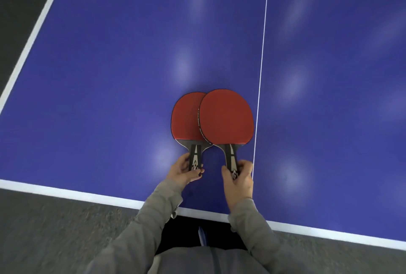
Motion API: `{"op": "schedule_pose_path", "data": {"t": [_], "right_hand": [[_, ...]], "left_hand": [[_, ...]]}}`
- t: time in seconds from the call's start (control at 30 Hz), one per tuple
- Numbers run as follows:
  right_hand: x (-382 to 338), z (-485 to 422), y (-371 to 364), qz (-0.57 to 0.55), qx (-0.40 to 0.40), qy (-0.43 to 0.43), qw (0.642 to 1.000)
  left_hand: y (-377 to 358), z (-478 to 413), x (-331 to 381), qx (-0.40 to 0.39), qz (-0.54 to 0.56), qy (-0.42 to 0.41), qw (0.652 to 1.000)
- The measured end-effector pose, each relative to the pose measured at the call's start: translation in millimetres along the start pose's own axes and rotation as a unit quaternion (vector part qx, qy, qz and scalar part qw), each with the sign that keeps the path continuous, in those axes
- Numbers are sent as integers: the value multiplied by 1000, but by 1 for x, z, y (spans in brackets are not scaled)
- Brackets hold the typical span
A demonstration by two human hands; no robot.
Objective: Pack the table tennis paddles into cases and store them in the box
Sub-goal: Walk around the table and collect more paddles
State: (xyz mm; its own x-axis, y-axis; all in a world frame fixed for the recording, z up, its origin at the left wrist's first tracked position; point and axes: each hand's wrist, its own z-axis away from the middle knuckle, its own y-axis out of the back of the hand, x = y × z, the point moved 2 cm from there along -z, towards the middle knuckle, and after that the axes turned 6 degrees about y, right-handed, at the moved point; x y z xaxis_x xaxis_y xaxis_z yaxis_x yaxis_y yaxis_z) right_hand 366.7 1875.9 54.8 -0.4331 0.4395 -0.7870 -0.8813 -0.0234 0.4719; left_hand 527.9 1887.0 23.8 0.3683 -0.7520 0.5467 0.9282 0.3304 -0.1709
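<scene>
The left hand (185,169) and right hand (238,177) each grip the wooden handle of a round, smooth red paddle, the left paddle (184,117) tucked under the right paddle (226,117), on the shiny blue table (109,76).

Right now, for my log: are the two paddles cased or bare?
Bare: left paddle and right paddle show red rubber, overlapping; no case visible.

Matt rubber on a faintly glossy table (109,65).
The left paddle (183,117) and right paddle (227,117) have smooth, matt red rubber faces and dark wooden handles; the blue top is smooth; my sleeves (158,207) are grey cloth; the floor (55,229), lower left, looks rough.
</scene>
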Motion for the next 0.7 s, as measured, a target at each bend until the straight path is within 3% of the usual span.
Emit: {"op": "schedule_pose_path", "data": {"t": [0.43, 0.7], "right_hand": [[-21, 5, -58, 58, -72, 8, 996], [-25, 9, -67, 64, -69, 30, 995]], "left_hand": [[18, -8, 4, -97, -80, 17, 992], [21, -6, 12, -159, -17, 58, 985]]}}
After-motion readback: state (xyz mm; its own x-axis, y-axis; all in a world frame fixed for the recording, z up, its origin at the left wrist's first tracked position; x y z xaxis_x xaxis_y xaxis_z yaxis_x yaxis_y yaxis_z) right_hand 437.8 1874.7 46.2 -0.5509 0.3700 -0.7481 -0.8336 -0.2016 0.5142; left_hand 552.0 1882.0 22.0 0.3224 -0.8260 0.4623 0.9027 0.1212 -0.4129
